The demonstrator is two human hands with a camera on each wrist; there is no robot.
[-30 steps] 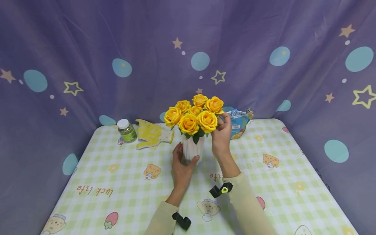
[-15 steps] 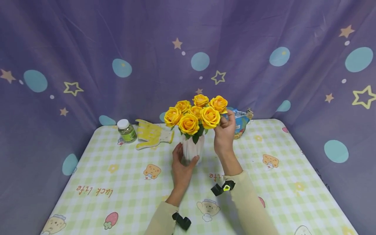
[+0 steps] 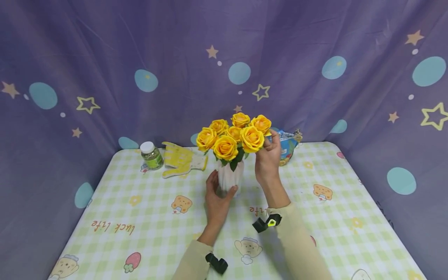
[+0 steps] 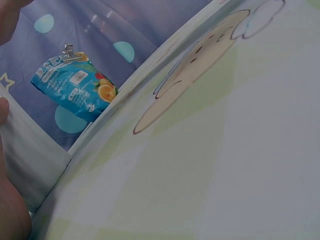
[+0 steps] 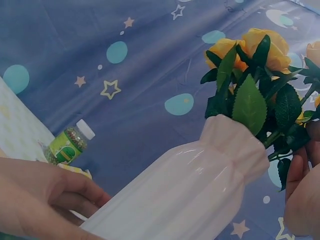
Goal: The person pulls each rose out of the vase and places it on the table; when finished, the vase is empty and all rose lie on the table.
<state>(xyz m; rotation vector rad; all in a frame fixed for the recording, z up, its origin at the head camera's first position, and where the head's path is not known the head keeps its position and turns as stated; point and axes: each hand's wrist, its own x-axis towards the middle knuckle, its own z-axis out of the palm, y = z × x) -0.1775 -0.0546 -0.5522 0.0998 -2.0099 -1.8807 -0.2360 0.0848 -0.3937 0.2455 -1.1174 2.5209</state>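
A white fluted vase (image 3: pixel 231 175) stands upright near the middle of the table, holding several yellow roses (image 3: pixel 225 147) with dark green leaves. Low on its side, my left hand (image 3: pixel 216 203) grips the vase, thumb in front and fingers around the left. My right hand (image 3: pixel 268 165) is up at the right side of the bouquet, its fingers pinching the stem of a rose (image 3: pixel 252 139) just under the bloom. In the right wrist view, leaves (image 5: pixel 250 105) spill over the vase's pinched neck, and the right fingertips are partly cut off by the frame edge.
Behind my right hand sits a blue snack pouch (image 3: pixel 287 151) with a metal clip. At the back left are a white-capped jar (image 3: pixel 152 156) and a yellow and white work glove (image 3: pixel 182 160). A checked cloth (image 3: pixel 150 249) covers the table; a purple curtain (image 3: pixel 175 70) hangs behind.
My right hand has moved slightly right, drawing the two right-hand roses outward with it, then nearly stopped. My left hand has stayed on the vase.
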